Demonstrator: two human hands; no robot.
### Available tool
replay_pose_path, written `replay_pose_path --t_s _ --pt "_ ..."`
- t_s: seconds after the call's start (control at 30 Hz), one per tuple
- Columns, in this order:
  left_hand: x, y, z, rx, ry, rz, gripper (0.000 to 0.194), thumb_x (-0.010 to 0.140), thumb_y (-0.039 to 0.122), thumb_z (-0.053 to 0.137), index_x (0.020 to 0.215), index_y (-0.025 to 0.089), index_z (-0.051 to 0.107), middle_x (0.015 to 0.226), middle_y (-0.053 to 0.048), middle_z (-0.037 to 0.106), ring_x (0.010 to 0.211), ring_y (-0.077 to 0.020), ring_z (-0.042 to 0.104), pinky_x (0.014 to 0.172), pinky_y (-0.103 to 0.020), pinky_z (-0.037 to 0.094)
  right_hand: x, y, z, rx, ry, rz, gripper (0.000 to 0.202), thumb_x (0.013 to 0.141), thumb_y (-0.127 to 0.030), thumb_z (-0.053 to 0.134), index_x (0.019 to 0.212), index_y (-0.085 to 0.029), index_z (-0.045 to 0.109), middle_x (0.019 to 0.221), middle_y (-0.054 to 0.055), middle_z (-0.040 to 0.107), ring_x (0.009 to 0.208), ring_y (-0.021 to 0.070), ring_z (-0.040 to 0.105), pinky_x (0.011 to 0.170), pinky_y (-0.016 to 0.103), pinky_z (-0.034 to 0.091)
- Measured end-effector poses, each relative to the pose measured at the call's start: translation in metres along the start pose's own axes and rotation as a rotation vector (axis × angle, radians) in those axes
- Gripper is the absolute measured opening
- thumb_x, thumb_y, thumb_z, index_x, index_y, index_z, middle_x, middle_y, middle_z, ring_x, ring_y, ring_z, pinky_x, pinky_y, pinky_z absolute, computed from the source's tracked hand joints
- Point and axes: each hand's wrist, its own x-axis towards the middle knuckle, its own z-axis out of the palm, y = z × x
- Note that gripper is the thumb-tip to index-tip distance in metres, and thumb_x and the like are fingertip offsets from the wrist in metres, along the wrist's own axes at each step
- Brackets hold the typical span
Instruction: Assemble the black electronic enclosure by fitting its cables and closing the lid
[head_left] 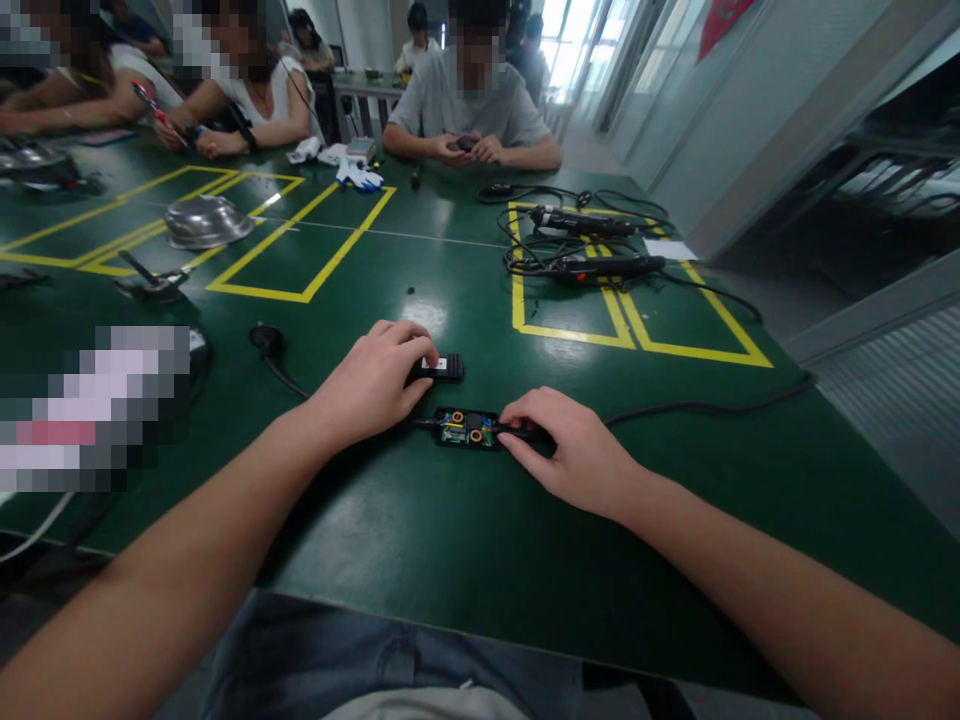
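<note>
Toward the desk's [360, 530] far right corner, two black corded tools [611, 266] are lying with looped cords across yellow tape [525, 333]. A metal bowl [206, 222] is sitting farther left, and white-and-blue gloves [360, 176] are lying near the far edge, where a person in a grey shirt [469, 110] is leaning on the desk and handling a small dark object. Left of your left wrist, a black plug [266, 342] is resting on the desk, its cord running beneath that wrist.

Your forearms are extending over the near edge and angling inward, both palms facing down. Your left hand [382, 375] is curling at the left end of a black cover [450, 368], its thumb and forefinger touching it; you cannot tell how firmly. Your right hand [574, 445] is pinching a black cable [675, 410] at the right end of an open case [466, 427]. That case is lying flat between your hands, its circuit board showing, nearer the near edge than the cover; the cable is trailing to the right edge.
</note>
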Motion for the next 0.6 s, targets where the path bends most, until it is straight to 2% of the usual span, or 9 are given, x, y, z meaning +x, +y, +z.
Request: replay_pose_path --t_s 0.07,0.1,0.2,0.27,0.43,0.6 --pt "-0.003 0.005 -0.006 -0.042 0.009 0.053 0.019 0.098 0.036 0.066 0.105 0.02 0.075 0.127 -0.014 0.07 0.117 -0.0341 0.064 0.106 -0.053 0.053 0.0 0.0 0.0 0.003 -0.002 -0.004 0.006 0.105 -0.018 0.064 0.106 -0.023 0.068 0.095 0.007 0.077 0.085 0.024 0.071 0.076 0.038 0.058" --pt "-0.004 0.008 -0.01 -0.09 -0.033 0.074 0.02 0.099 0.039 0.066 0.102 0.021 0.074 0.118 -0.012 0.071 0.109 -0.0308 0.066 0.1 -0.047 0.054 0.0 0.0 0.0 0.003 -0.003 -0.002 0.006 0.105 -0.019 0.064 0.106 -0.023 0.069 0.095 0.007 0.077 0.085 0.0238 0.071 0.076 0.038 0.059" --pt "-0.009 0.018 -0.018 -0.251 -0.298 0.12 0.017 0.099 0.037 0.065 0.091 0.022 0.066 0.089 -0.003 0.069 0.079 -0.0203 0.064 0.074 -0.033 0.047 -0.001 -0.001 0.001 0.003 -0.025 0.03 0.006 0.104 -0.02 0.064 0.107 -0.022 0.069 0.095 0.006 0.077 0.083 0.022 0.072 0.075 0.036 0.059" --pt "-0.011 0.022 -0.019 -0.281 -0.372 0.09 0.014 0.098 0.034 0.066 0.09 0.023 0.062 0.082 0.0 0.067 0.071 -0.0177 0.06 0.065 -0.03 0.041 -0.002 -0.001 0.001 0.004 -0.042 0.063 0.005 0.104 -0.022 0.066 0.107 -0.023 0.07 0.094 0.005 0.077 0.079 0.0204 0.072 0.072 0.034 0.058" --pt "-0.011 0.023 -0.018 -0.352 -0.41 0.03 0.017 0.098 0.036 0.068 0.09 0.023 0.059 0.073 0.003 0.065 0.062 -0.0158 0.057 0.06 -0.029 0.037 -0.004 0.0 0.002 -0.027 0.015 0.062 0.007 0.105 -0.026 0.069 0.099 -0.023 0.071 0.089 0.004 0.078 0.074 0.02 0.071 0.069 0.034 0.055" --pt "-0.009 0.022 -0.025 -0.401 -0.361 0.038 0.018 0.098 0.038 0.064 0.089 0.023 0.06 0.07 0.003 0.063 0.06 -0.0149 0.054 0.061 -0.028 0.039 -0.003 -0.003 -0.002 -0.016 0.114 -0.011 0.009 0.106 -0.023 0.065 0.1 -0.023 0.071 0.09 0.006 0.079 0.076 0.0208 0.072 0.069 0.035 0.054"
